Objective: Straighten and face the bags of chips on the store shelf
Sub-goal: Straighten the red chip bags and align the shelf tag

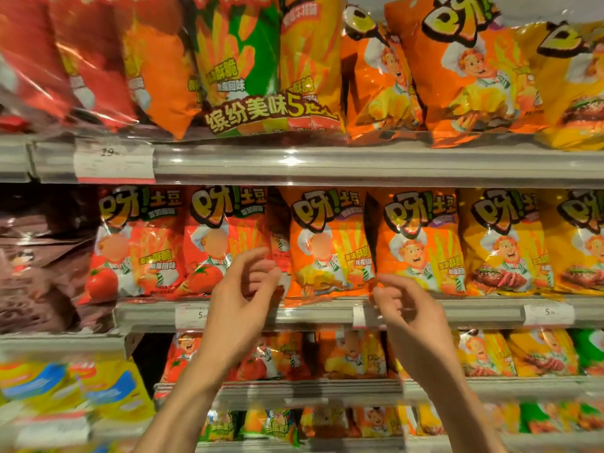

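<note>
2 hands [243,289] [403,305] before 6 chip bags [330,243]

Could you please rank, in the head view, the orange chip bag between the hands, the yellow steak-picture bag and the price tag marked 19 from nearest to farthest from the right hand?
From the right hand:
1. Orange chip bag, just to its upper left.
2. Yellow steak-picture bag, to its right, same shelf.
3. Price tag marked 19, upper left, one shelf rail higher.
</note>
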{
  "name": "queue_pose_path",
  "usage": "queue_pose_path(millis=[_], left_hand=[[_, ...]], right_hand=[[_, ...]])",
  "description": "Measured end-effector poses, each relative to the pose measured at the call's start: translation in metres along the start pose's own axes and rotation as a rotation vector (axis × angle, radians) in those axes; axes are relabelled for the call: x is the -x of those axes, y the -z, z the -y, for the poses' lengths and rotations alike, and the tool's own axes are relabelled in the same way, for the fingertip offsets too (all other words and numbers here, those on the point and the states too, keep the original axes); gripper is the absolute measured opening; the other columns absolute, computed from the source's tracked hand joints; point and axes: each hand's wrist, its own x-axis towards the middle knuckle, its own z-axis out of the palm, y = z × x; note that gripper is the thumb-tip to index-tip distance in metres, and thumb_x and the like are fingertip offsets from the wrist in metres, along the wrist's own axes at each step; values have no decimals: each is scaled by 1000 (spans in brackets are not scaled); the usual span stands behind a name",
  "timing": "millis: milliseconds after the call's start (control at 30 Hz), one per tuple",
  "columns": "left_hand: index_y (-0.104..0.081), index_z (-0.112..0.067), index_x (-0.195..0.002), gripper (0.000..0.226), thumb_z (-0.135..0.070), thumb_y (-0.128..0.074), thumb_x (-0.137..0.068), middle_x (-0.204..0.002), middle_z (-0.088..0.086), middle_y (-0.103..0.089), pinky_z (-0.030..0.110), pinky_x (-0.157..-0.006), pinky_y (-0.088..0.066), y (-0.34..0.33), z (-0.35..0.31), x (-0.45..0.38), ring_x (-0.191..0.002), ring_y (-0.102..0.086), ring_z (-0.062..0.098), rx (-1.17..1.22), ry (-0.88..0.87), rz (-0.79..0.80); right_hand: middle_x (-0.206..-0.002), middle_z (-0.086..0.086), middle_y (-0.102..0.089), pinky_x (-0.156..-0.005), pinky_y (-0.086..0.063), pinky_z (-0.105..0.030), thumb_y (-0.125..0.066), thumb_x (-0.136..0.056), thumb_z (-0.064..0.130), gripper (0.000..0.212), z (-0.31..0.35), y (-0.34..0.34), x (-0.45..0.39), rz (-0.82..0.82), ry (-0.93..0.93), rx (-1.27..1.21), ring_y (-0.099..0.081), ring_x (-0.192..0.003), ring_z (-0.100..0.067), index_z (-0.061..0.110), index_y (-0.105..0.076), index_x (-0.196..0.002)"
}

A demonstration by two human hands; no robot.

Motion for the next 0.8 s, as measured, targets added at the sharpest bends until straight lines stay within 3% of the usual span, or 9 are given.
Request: queue_pose_path(millis=[100,200,333,433,500,633,800], left_hand=[[-62,-29,-118,22,-24,-64,-96,-90,-2,-65,14,-71,-50,29,5,12,-82,-62,7,113,60,10],[-64,-28,-117,21,-28,-66,-96,-101,10,-66,19,-77,-54,62,17,18,-88,-65,14,129,123,9],[-64,-31,-115,21,-23,-65,-96,-99,8,-68,17,-75,-51,95,29,26,-83,-64,6,132,157,8],[-64,-29,-116,37,-43,-64,-82,-98,3,-73,28,-86,-53,111,34,27,-94,-69,10,122,163,-7],[-64,-30,-117,40,-50,-64,-82,-99,-3,-73,28,-88,-50,117,34,25,-96,-68,7,92,151,-30],[-65,-33,-115,17,-32,-62,-98,-101,-16,-68,23,-81,-47,117,29,22,-97,-62,-5,-1,74,-79],[-60,-35,-129,33,-34,-63,-97,-127,-10,-54,22,-98,-44,113,27,-5,-114,-52,-3,-257,-71,-134]], right_hand=[[-82,-6,-70,-60,-45,-16,-64,-93,24,13,-6,-20,23,-25,-80,-29,-63,-73,-14,29,-69,-103],[-83,-14,-70,-63,-47,-18,-66,-93,24,7,-10,-45,43,-17,-127,-29,-66,-74,-17,27,-69,-99],[-84,-3,-73,-71,-52,-22,-56,-80,59,38,-7,-66,65,-17,-133,30,-69,-79,-13,31,-68,-103],[-87,10,-74,-77,-56,-31,-56,-91,48,22,0,-71,70,8,-134,54,-69,-81,-5,36,-67,-107],[-86,10,-74,-77,-56,-33,-56,-94,39,16,6,-72,67,16,-116,56,-69,-79,-9,37,-66,-106],[-87,-3,-72,-65,-54,-27,-60,-95,32,11,20,-77,56,39,-77,1,-66,-78,-22,34,-68,-103],[-92,-11,-70,-57,-45,-13,-59,-97,31,13,41,-102,30,169,7,-43,-64,-82,-24,32,-66,-108]])
